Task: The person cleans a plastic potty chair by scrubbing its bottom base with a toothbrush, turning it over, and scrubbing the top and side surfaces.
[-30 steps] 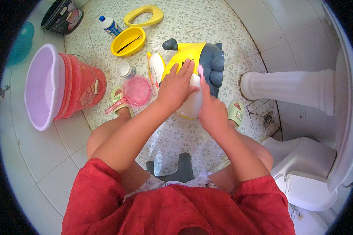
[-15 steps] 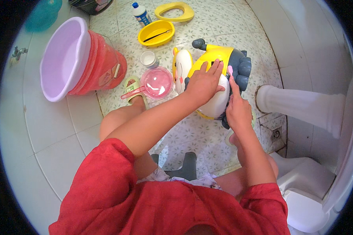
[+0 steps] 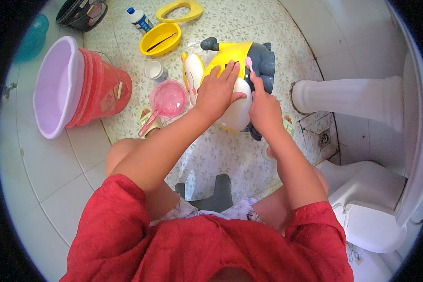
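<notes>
Yellow-and-white animal figure (image 3: 238, 110) lies on the floor (image 3: 204, 160), the left hand (image 3: 219, 90) spread flat on it, the right hand (image 3: 266, 110) grasping a pink brush (image 3: 249, 63) at its grey part (image 3: 265, 66); the blue label (image 3: 144, 24) on the bottle (image 3: 137, 18) looks too small to read.

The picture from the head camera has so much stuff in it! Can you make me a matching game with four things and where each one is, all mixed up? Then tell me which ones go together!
Things:
1. Pink brush
2. Left grip
3. Thin black stick
4. Light purple basin

Places:
A. Lying in the yellow bowl
B. On top of the red bucket
C. Held in the right grip
D. Spread out on the toy figure

Right pairs: 1-C, 2-D, 3-A, 4-B
</notes>
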A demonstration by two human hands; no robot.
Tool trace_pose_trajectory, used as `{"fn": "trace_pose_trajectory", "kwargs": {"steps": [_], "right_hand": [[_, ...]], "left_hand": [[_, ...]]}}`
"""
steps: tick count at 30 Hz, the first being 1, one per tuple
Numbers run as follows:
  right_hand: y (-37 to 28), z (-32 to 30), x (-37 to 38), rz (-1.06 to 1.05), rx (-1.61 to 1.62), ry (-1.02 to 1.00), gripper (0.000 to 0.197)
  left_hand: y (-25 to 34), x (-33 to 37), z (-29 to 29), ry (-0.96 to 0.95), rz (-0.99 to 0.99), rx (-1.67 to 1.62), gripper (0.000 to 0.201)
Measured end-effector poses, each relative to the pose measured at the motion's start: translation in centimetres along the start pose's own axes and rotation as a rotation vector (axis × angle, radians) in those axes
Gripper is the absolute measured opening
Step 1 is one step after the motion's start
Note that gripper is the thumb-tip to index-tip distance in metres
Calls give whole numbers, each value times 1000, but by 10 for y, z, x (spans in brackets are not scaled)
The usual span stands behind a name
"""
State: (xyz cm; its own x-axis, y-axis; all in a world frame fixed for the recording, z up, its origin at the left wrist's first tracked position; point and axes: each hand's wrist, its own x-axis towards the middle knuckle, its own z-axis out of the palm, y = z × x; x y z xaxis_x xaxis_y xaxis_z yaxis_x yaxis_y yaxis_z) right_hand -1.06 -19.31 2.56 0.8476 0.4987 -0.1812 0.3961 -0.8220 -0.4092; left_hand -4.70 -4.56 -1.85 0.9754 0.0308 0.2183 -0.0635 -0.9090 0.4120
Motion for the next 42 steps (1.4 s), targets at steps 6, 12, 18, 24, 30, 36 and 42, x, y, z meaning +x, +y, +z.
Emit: {"fn": "trace_pose_trajectory", "kwargs": {"steps": [6,12,18,24,30,36,42], "right_hand": [[-22,22,-33,71,-88,-153,70],[-11,4,-13,127,87,-42,69],[-23,4,-4,138,34,-81,58],[-20,-3,1,122,92,2,58],[-28,-10,9,234,50,27,60],[-15,10,14,155,19,-58,67],[-13,10,21,174,15,-68,69]], "left_hand": [[-11,-8,-6,-48,-26,29,74],[-5,-2,2,-21,4,-33,73],[-6,-11,-5,-84,-55,31,75],[-7,-9,-6,-86,-38,18,76],[-8,-12,-9,-86,-40,10,76],[-9,-15,-16,-114,15,-38,76],[-7,-19,-4,-83,3,-37,79]]}}
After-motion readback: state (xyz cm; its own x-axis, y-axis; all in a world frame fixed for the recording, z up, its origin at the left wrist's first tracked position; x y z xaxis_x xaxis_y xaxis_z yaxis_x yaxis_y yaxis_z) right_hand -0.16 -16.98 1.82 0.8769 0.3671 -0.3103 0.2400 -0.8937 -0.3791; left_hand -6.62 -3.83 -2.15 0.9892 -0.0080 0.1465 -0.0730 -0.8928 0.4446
